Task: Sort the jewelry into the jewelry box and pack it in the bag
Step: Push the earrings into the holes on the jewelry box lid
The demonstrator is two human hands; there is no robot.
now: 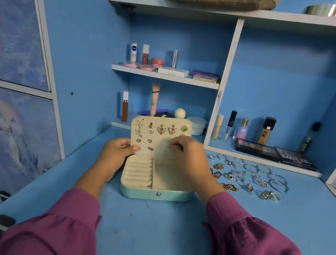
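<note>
Pinning an earring [170, 147] into the jewelry box [152, 192] lid, right hand [189, 155] pinched it while left hand [117, 152] gripped the lid edge; rings at the counter [166, 238] back next.

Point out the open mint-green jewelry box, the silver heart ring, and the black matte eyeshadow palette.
open mint-green jewelry box [158, 195]: head view, front wall.
silver heart ring [228, 175]: head view, its face.
black matte eyeshadow palette [295, 158]: head view, lid.

Blue desk [167, 234], open jewelry box [152, 193] on it, beside loose rings and perhaps bangles [249, 177].
</note>
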